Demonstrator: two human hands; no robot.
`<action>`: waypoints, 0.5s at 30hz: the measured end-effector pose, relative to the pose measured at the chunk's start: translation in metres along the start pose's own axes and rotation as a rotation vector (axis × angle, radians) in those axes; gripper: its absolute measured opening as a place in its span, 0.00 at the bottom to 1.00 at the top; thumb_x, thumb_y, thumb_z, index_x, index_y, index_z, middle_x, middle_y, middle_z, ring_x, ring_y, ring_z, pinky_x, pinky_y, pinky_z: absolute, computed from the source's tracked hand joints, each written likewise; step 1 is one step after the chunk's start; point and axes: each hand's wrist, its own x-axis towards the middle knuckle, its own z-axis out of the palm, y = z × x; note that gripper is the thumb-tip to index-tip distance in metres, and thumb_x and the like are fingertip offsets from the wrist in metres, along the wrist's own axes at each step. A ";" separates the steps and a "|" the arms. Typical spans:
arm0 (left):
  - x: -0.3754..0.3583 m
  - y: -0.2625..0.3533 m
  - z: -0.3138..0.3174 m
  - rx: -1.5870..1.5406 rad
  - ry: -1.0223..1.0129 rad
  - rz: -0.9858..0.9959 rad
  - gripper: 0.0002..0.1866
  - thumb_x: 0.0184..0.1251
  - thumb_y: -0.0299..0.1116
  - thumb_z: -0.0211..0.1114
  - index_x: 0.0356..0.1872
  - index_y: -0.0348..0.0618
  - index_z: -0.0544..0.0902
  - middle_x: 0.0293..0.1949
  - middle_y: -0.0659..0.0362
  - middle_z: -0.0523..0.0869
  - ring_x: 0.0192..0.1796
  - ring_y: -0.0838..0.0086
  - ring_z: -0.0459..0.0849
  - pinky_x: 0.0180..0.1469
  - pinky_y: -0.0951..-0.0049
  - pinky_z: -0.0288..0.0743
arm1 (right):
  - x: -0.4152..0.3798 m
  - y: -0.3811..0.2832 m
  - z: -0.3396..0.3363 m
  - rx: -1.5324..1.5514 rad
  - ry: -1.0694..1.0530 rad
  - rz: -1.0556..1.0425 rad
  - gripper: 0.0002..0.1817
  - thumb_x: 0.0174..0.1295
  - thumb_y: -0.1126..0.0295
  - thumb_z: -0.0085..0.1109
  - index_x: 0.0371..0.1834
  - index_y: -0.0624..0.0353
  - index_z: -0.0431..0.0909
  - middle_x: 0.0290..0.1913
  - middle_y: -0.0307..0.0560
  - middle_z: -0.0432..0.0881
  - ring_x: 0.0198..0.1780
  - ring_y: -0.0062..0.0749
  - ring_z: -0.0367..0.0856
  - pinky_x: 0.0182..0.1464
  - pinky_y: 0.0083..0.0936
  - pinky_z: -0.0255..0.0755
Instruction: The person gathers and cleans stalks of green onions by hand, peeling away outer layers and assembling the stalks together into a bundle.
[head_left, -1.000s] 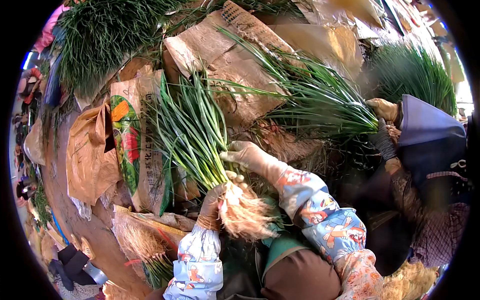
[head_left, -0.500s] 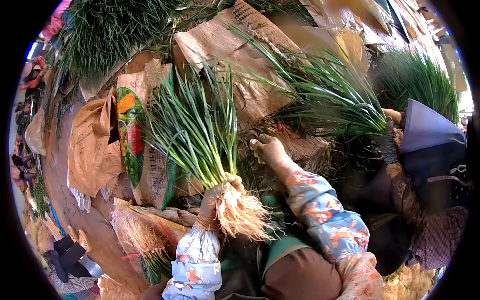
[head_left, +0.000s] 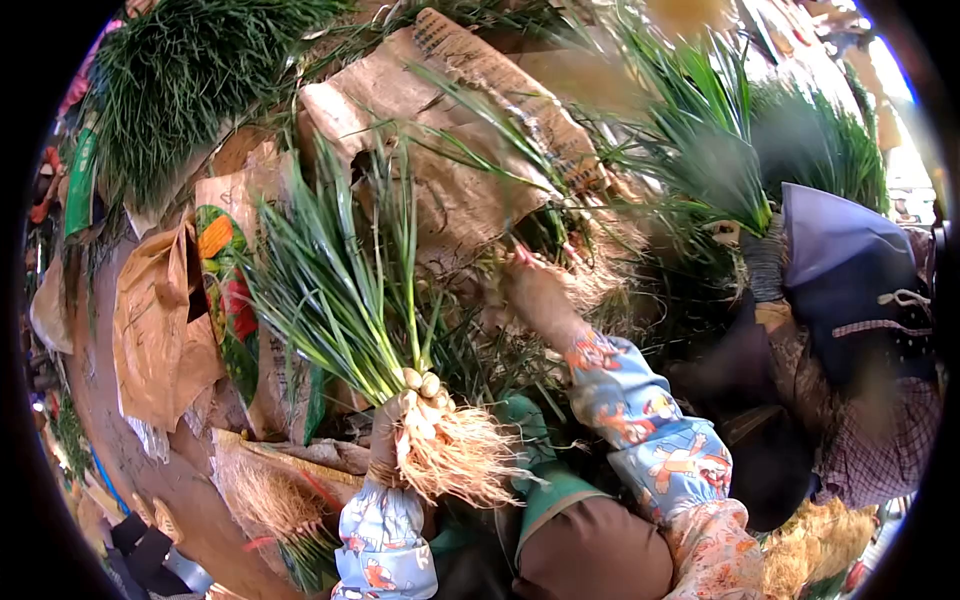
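My left hand [head_left: 386, 432] is closed round the base of a bunch of green onions [head_left: 345, 320], its fingertips showing over the white stems. The long green leaves point up and away, while the pale, stringy roots [head_left: 460, 450] hang toward my lap. Reaching forward, my right hand [head_left: 540, 295] is at the loose green onions [head_left: 555, 235] with reddish bases and tan roots lying on the brown sacking. Motion blur and the roots hide its fingers, so I cannot make out a grip. Patterned blue sleeves cover both forearms.
A co-worker's gloved hand [head_left: 765, 255] holds another green onion bunch [head_left: 715, 150] at right. Large leafy heaps [head_left: 200, 80] lie at far left. A brown paper sack [head_left: 160, 320] and a rooted bundle [head_left: 275, 490] are on the left.
My right hand has moved onto the loose green onions; its fingers showed apart before. My left hand still grips its bunch. The view has shifted, and the co-worker's bunch stands more upright.
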 end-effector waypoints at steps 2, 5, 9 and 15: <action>0.004 -0.002 0.000 -0.069 -0.050 0.005 0.12 0.55 0.34 0.61 0.39 0.48 0.70 0.35 0.61 0.68 0.41 0.71 0.69 0.48 0.68 0.66 | -0.004 -0.037 -0.022 0.759 -0.124 0.275 0.26 0.60 0.59 0.47 0.61 0.53 0.59 0.53 0.57 0.70 0.57 0.40 0.68 0.56 0.27 0.65; 0.009 -0.009 -0.014 -0.192 -0.185 0.034 0.11 0.59 0.32 0.56 0.41 0.44 0.69 0.38 0.58 0.71 0.43 0.68 0.72 0.50 0.61 0.67 | 0.003 -0.084 -0.008 1.072 -0.068 0.020 0.23 0.61 0.53 0.45 0.53 0.57 0.65 0.45 0.52 0.73 0.43 0.37 0.74 0.44 0.26 0.71; 0.003 -0.002 -0.009 -0.071 -0.072 0.057 0.12 0.59 0.31 0.55 0.44 0.43 0.69 0.39 0.57 0.72 0.41 0.68 0.73 0.49 0.64 0.69 | -0.009 -0.113 -0.037 1.169 0.055 -0.097 0.21 0.62 0.52 0.42 0.46 0.58 0.71 0.35 0.47 0.76 0.35 0.40 0.77 0.37 0.28 0.73; -0.006 0.000 -0.010 -0.059 -0.019 0.064 0.12 0.58 0.31 0.56 0.43 0.42 0.70 0.38 0.57 0.73 0.40 0.69 0.74 0.48 0.66 0.70 | -0.013 -0.099 -0.036 0.698 0.275 -0.211 0.13 0.58 0.58 0.48 0.26 0.55 0.74 0.21 0.47 0.75 0.22 0.39 0.76 0.22 0.33 0.69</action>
